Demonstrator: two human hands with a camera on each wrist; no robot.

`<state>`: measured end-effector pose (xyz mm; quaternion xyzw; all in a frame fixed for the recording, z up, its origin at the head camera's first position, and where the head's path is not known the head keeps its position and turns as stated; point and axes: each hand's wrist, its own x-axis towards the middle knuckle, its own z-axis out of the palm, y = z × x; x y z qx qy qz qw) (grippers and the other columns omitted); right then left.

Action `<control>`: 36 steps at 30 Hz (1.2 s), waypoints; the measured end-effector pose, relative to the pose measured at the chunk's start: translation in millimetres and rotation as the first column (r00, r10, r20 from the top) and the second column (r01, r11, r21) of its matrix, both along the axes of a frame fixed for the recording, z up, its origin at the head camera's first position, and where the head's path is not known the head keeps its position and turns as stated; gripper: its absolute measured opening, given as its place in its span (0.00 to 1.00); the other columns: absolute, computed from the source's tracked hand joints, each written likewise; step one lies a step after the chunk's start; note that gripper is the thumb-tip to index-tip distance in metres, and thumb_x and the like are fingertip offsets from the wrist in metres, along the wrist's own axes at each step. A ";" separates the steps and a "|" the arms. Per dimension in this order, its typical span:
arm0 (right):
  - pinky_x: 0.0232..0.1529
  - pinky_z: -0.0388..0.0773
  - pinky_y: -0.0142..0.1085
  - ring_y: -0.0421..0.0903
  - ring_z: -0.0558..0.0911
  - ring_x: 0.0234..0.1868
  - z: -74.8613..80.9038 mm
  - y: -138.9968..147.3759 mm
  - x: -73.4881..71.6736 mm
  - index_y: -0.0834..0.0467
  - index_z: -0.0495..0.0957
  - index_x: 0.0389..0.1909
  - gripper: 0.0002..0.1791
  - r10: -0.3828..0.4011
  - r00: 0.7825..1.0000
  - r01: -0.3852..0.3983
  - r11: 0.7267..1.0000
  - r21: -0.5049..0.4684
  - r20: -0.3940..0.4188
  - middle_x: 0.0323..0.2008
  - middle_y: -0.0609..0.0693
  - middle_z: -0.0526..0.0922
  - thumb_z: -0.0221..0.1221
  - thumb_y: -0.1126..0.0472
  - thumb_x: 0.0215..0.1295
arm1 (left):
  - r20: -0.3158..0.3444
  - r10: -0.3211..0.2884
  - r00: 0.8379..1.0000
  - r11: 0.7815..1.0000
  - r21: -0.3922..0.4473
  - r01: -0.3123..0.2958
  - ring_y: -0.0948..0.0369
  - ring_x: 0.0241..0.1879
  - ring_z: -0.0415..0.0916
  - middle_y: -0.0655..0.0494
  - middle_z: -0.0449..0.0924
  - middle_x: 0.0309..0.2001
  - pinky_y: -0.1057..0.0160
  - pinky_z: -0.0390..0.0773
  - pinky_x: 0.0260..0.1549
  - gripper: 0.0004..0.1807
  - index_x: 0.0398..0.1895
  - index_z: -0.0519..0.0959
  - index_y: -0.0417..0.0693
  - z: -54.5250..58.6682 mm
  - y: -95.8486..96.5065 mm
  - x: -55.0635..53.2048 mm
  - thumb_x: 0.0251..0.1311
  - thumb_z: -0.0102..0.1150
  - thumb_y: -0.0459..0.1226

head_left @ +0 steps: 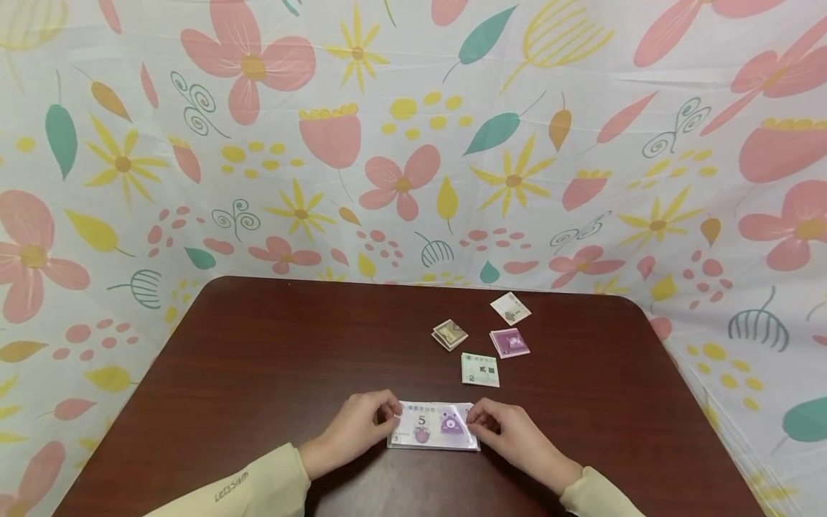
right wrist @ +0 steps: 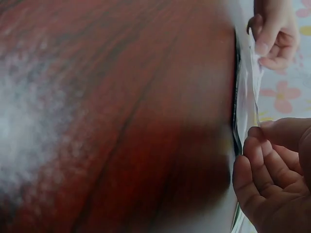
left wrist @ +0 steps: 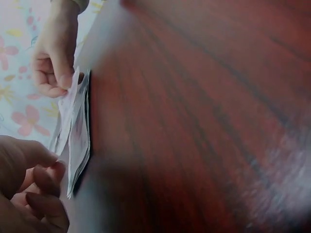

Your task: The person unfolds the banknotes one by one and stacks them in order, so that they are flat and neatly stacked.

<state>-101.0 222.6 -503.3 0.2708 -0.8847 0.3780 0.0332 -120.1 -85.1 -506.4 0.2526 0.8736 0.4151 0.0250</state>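
Partway through, by the look of it: four small pieces sit away from the hands on the worktop (head_left: 310, 345), while a thicker stack of paper notes lies between the hands, toward the near edge. Top note (head_left: 433, 426), marked 5 with a purple figure, lies long side parallel to the far edge, flat rather than folded. Left hand (head_left: 359, 426) pinches its left end, thumb against fingers; right hand (head_left: 512, 436) pinches its right end the same way, so the grip is on the note at both ends. Wrist views show the note lifted a bit off the layers below (how many, can't tell, edges overlap). Set-aside lot, all right of centre: pale piece (head_left: 511, 308) closest to the far edge, purple piece (head_left: 510, 343) just nearer, brown piece (head_left: 450, 334) to its left, greenish piece (head_left: 480, 370) with a 2 nearest to the hands. Most look doubled over, roughly square, so I'd count four as handled already. Not done: the 5 note, plus whatever sits under it, apparently unfolded at full length. None of the four touches the stack; they lie beyond it, toward the far right corner. Can't judge the share left, stack depth unclear.
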 end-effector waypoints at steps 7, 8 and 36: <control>0.30 0.77 0.30 0.28 0.75 0.31 -1.6 -4.0 0.7 0.51 0.81 0.35 0.12 -0.005 0.999 0.006 1.000 0.027 -0.046 0.30 0.36 0.80 0.69 0.72 0.61 | -0.012 -0.010 1.000 0.999 -0.046 0.010 0.75 0.26 0.72 0.64 0.83 0.28 0.70 0.75 0.31 0.08 0.35 0.84 0.49 0.8 0.7 -0.1 0.56 0.71 0.29; 0.30 0.77 0.30 0.28 0.75 0.31 -1.6 -4.3 0.5 0.51 0.81 0.35 0.13 -0.007 0.999 0.009 0.999 0.031 -0.051 0.30 0.36 0.80 0.69 0.72 0.61 | -0.014 -0.012 1.000 0.999 -0.051 0.011 0.74 0.27 0.73 0.64 0.83 0.28 0.70 0.75 0.31 0.08 0.35 0.84 0.49 1.0 0.9 -0.2 0.56 0.71 0.29; 0.30 0.72 0.28 0.30 0.71 0.30 2.9 -9.4 -4.1 0.54 0.81 0.35 0.09 -0.013 1.000 0.009 0.986 0.165 0.023 0.28 0.36 0.71 0.66 0.72 0.61 | -0.066 -0.074 0.995 0.943 -0.328 0.048 0.71 0.27 0.67 0.68 0.72 0.32 0.66 0.70 0.25 0.23 0.39 0.78 0.54 5.4 0.8 3.2 0.48 0.81 0.49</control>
